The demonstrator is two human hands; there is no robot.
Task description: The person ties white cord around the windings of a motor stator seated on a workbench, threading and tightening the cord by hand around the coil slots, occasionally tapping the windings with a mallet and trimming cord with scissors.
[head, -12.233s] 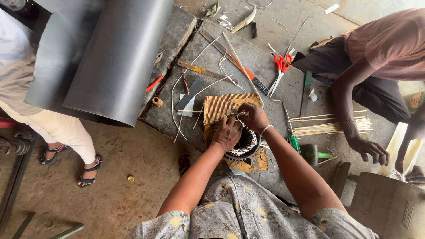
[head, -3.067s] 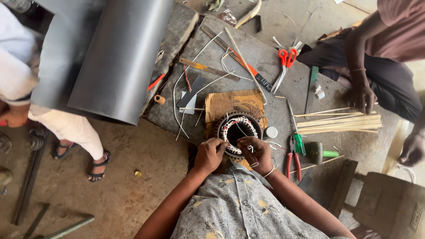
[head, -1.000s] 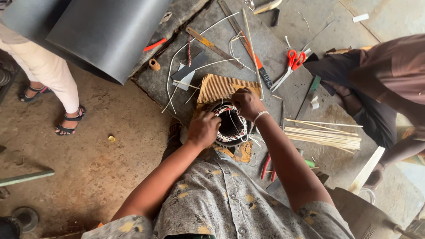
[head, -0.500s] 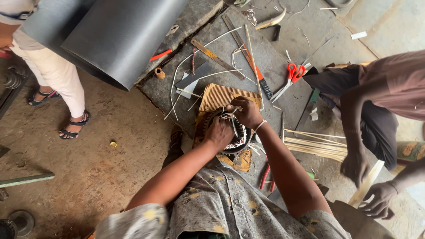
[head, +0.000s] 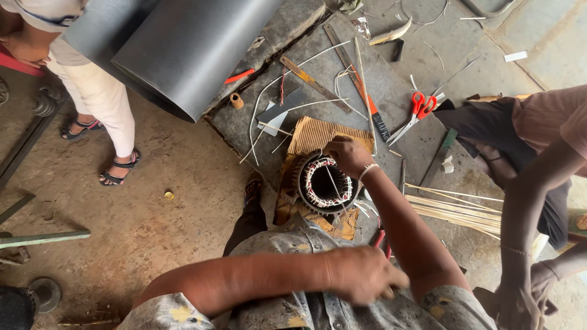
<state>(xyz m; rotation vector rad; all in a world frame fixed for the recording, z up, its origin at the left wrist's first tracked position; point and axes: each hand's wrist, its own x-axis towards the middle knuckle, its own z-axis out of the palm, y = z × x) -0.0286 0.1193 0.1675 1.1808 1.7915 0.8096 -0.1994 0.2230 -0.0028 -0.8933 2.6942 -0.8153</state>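
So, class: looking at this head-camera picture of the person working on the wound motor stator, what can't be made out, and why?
- Left hand: motion-blurred; whether it holds anything is unclear.
- Right hand on the stator: its fingertips curl over the far rim, hiding what they pinch.
- Cardboard: mostly covered by the stator.
- Red-handled pliers: largely hidden behind the right forearm.
- Co-worker's hand: cut by the bottom edge.

Motor stator [head: 326, 185]: a dark, ribbed, ring-shaped housing lying flat with its bore facing up, resting on a brown corrugated cardboard sheet [head: 318, 133]. Red-and-white windings line the inner wall; a thin pale strip crosses the open centre.
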